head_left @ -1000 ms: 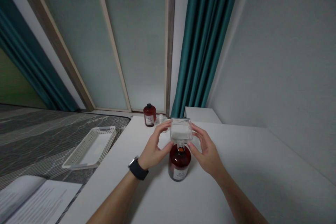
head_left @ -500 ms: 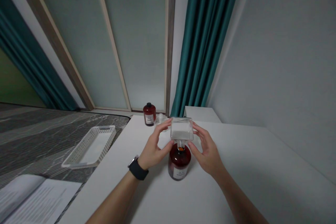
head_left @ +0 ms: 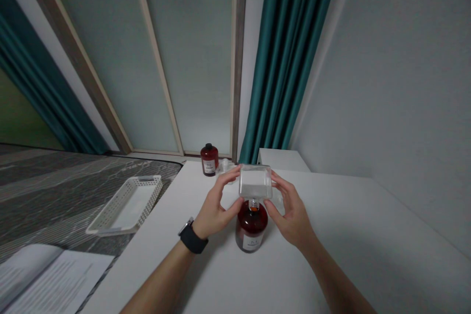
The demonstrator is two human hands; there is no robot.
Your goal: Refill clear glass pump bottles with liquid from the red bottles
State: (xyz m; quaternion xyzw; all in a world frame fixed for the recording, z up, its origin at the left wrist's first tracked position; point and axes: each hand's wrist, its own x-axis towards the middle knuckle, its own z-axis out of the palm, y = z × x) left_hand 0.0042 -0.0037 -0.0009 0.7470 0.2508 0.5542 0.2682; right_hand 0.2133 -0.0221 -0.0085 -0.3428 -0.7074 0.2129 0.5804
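1. A clear, boxy, see-through bottle (head_left: 255, 182) is held upside down between both hands, neck pointing down; glass or plastic cannot be told.
2. Left hand (head_left: 217, 211): curled, fingers and thumb pressed on the bottle's left side. Black-strapped watch (head_left: 193, 238) worn on the wrist.
3. Right hand (head_left: 290, 211): curled likewise, right side gripped, thumb at the lower corner. Neither hand is nearer; the bottle is centred between the two.
4. Key relation: the clear bottle's neck axis is set roughly upright, directly above a dark red, round-shouldered, glossy bottle (head_left: 251, 228) with a white label. The two necks are lined up; whether the clear one is seated inside or just rested on the rim cannot be told.
5. The dark red bottle is stood upright on a white table (head_left: 331, 245), below and between the hands, touched by neither as far as can be seen.
6. Far left on the table: a second dark red bottle, black-capped (head_left: 209, 162), with small clear objects (head_left: 224, 165) placed just right of it, partly hidden.
7. Left of the table: a white perforated plastic basket (head_left: 150, 201); nearer, an open printed booklet (head_left: 73, 279).
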